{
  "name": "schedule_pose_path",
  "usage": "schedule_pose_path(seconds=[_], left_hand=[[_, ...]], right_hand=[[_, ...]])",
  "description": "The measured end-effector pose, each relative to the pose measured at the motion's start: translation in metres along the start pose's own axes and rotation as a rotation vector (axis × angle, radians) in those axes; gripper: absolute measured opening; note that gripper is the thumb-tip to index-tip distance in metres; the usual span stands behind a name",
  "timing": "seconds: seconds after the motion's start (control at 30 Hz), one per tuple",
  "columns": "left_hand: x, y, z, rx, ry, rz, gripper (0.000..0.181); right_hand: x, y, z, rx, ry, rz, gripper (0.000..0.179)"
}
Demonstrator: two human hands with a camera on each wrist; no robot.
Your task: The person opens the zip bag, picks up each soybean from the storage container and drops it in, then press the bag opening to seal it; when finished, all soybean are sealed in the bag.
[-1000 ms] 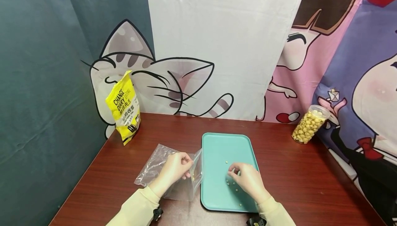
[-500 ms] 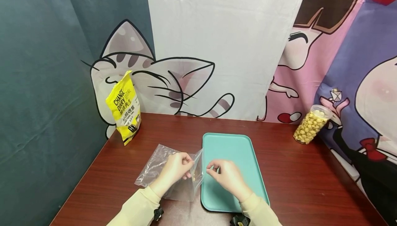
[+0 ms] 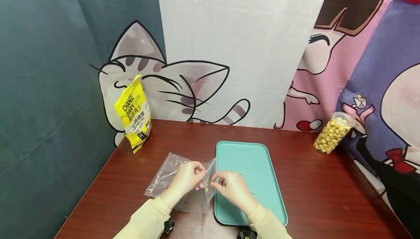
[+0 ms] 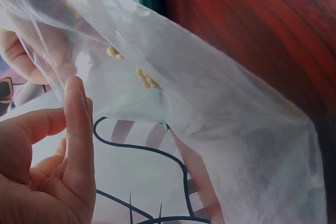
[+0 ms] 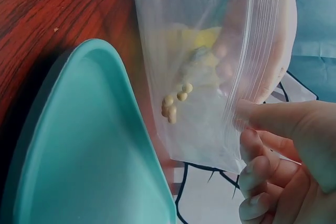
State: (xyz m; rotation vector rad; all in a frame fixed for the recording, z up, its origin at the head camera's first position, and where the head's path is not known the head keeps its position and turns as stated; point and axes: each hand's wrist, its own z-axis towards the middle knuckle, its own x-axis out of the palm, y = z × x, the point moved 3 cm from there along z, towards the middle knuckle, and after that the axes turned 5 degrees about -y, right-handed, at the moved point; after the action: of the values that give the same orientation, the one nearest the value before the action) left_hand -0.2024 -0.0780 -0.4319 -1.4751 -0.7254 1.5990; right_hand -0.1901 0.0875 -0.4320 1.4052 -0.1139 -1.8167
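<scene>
A clear zip bag (image 3: 165,175) lies on its side, its mouth toward the tray. My left hand (image 3: 188,177) pinches the zip edge between thumb and fingers. Several soybeans (image 5: 172,114) sit inside, seen through the plastic in both wrist views. My right hand (image 3: 234,188) is at the bag's mouth, fingers curled, with thumb tip and index fingertip right at the zip strip in the right wrist view. I cannot tell whether anything is between them. Two loose soybeans, one near the middle (image 3: 254,192), show on the turquoise tray (image 3: 241,155); the right hand and forearm cover part of it.
A yellow snack bag (image 3: 133,115) stands at the back left of the red-brown table (image 3: 183,137). At the back right leans a clear jar of popcorn (image 3: 333,135). A printed cloth backdrop (image 3: 210,31) rises behind the table.
My right hand has moved left from over the tray's soybeans to the bag's mouth. My left hand keeps its pinch on the bag. The head view has shifted slightly.
</scene>
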Motion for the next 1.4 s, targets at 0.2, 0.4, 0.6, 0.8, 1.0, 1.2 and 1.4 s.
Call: schedule_pose_path(seconds=[0.2, 0.4, 0.6, 0.8, 1.0, 1.2, 1.4], left_hand=[[0.0, 0.0, -0.001, -0.019, 0.007, -0.006, 0.007], [-0.001, 0.0, -0.002, -0.02, 0.008, -0.02, 0.008], [-0.003, -0.001, -0.002, -0.01, 0.01, -0.026, 0.008], [-0.003, -0.002, -0.002, -0.006, 0.002, -0.017, 0.008], [-0.003, -0.001, -0.002, -0.01, 0.002, -0.018, 0.007], [-0.004, 0.001, -0.002, -0.025, 0.006, -0.007, 0.008], [-0.004, 0.003, -0.001, -0.028, 0.01, 0.003, 0.009]], right_hand=[[-0.001, -0.001, -0.002, -0.013, -0.033, 0.005, 0.006], [-0.007, -0.008, -0.007, -0.009, -0.121, 0.024, 0.007], [-0.015, -0.022, -0.015, 0.065, -0.178, 0.056, 0.008], [-0.022, -0.041, -0.024, 0.156, -0.142, 0.045, 0.009], [-0.027, -0.054, -0.033, 0.215, -0.082, 0.023, 0.01], [-0.031, -0.07, -0.047, 0.308, -0.048, -0.023, 0.014], [-0.035, -0.078, -0.056, 0.319, 0.004, -0.031, 0.017]])
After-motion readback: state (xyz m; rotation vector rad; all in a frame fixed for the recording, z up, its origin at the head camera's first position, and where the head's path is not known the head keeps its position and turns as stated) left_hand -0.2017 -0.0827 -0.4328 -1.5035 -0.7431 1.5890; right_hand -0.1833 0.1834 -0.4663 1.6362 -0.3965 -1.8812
